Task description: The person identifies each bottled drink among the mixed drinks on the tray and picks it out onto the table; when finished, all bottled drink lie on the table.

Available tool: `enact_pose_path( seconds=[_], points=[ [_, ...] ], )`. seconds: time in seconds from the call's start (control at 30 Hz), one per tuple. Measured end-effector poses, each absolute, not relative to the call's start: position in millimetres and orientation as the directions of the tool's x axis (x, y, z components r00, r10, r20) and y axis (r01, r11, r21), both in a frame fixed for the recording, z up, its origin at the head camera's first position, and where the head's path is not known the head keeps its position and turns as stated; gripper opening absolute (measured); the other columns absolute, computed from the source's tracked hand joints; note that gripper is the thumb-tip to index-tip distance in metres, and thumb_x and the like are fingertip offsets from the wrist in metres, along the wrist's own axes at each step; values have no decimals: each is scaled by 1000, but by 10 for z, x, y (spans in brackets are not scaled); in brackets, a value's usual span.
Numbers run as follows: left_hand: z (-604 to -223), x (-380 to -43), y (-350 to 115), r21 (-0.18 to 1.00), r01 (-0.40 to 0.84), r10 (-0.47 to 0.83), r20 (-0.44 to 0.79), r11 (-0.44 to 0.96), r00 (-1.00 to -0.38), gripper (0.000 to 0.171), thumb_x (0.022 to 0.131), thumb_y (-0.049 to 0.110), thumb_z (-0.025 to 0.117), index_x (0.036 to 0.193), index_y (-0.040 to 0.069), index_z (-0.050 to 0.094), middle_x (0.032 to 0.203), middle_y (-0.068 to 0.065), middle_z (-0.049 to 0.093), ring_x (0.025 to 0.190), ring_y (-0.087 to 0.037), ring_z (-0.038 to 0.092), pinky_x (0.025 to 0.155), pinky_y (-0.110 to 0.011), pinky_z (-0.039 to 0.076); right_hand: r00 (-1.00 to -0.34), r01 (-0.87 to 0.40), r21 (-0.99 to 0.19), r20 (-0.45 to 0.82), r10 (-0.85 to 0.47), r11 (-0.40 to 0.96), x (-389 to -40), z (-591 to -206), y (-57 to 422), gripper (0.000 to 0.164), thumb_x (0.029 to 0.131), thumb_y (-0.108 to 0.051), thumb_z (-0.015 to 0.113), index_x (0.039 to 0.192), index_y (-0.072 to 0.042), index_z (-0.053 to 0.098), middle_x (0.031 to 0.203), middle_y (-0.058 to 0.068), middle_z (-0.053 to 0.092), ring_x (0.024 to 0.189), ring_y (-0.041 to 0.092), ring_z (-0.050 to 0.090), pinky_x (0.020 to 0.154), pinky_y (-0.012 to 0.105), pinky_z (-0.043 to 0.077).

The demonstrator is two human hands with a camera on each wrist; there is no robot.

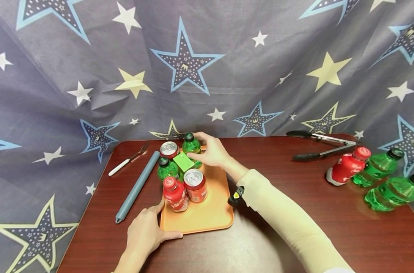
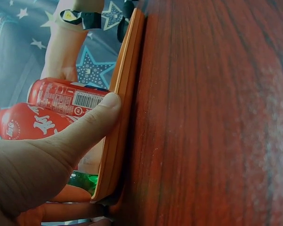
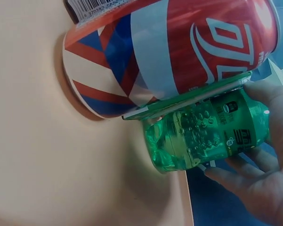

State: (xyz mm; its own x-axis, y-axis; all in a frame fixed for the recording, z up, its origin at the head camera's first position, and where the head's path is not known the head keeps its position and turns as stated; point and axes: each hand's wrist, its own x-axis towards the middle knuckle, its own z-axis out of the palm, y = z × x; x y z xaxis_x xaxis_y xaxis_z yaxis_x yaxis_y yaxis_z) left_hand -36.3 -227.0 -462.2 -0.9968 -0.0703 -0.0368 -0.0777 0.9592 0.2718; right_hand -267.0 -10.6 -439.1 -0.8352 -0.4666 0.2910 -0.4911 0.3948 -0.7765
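Near the back edge of an orange tray [image 1: 213, 208], my right hand [image 1: 211, 151] grips a small green soda bottle [image 1: 192, 146]. A flat green box [image 1: 183, 162] stands beside that bottle; in the right wrist view its edge [image 3: 193, 98] lies between the bottle and a red can [image 3: 179, 52]. My left hand [image 1: 143, 231] holds the tray's front left corner, thumb [image 2: 92, 120] against the front rim and fingers along the left side. Upright on the tray are another green bottle [image 1: 168, 169], a red bottle [image 1: 175, 195] and red cans at front [image 1: 195, 185] and back [image 1: 169, 149].
Left of the tray lie a grey-blue stick [image 1: 138, 185] and a white-handled fork [image 1: 128, 159]. Black-tipped tongs [image 1: 323, 145] lie at the back right. Nearby on the right are a red bottle [image 1: 349, 165] and two green bottles [image 1: 392, 192]. A star-patterned cloth [image 1: 207, 76] hangs behind the table.
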Motion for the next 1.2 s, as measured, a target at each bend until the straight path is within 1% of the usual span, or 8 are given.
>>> enact_pose_path(
  seconds=[0.13,0.27,0.37,0.6,0.83,1.0,1.2],
  points=[
    [-4622,-365,-2275,271,-83,-75,-40,959,-996,126,50,78,94,152,10,61,128,-17,76,109,-37,71,83,-57,59,-834,-492,-776,290,-470,395,-2684,-4390,-131,62,85,-28,90,139,-12,64,133,8,73,122,28,72,107,49,57],
    [-4620,-370,-2276,273,-88,-77,-48,958,-996,126,50,78,94,152,11,60,127,-18,76,109,-37,71,83,-58,59,-833,-500,-760,291,-471,415,-2695,-4380,-161,61,85,-33,90,138,-13,65,130,5,75,122,25,72,106,43,57],
    [-4621,-377,-2275,272,-89,-78,-52,958,-996,127,50,79,94,153,12,60,126,-17,76,109,-37,71,83,-57,59,-831,-509,-747,297,-470,427,-2701,-4370,-179,59,85,-35,90,135,-15,66,124,3,76,116,22,73,102,39,58],
    [-4619,-386,-2276,276,-100,-86,-63,956,-994,128,48,80,93,152,13,61,123,-17,76,106,-36,71,80,-56,60,-834,-506,-747,297,-466,431,-2716,-4393,-206,56,84,-39,90,130,-17,67,112,0,78,102,17,74,94,36,58],
    [-4606,-398,-2274,277,-99,-84,-67,956,-994,129,47,82,93,150,10,62,122,-18,76,103,-36,70,78,-57,59,-835,-495,-768,292,-466,407,-2730,-4433,-213,46,89,-40,87,126,-19,68,103,-1,78,89,11,73,85,29,59],
    [-4616,-394,-2277,283,-100,-87,-60,954,-994,127,48,80,94,150,11,63,124,-17,76,104,-36,70,79,-56,60,-838,-493,-771,297,-458,402,-2738,-4435,-206,46,91,-39,86,127,-17,70,104,1,78,90,12,74,86,28,59],
    [-4620,-393,-2281,283,-93,-83,-49,954,-995,126,48,79,94,150,11,63,123,-16,77,103,-36,70,80,-56,60,-834,-509,-755,314,-453,414,-2764,-4420,-178,45,91,-38,85,127,-16,70,106,3,78,94,15,75,88,32,60]
  ],
)
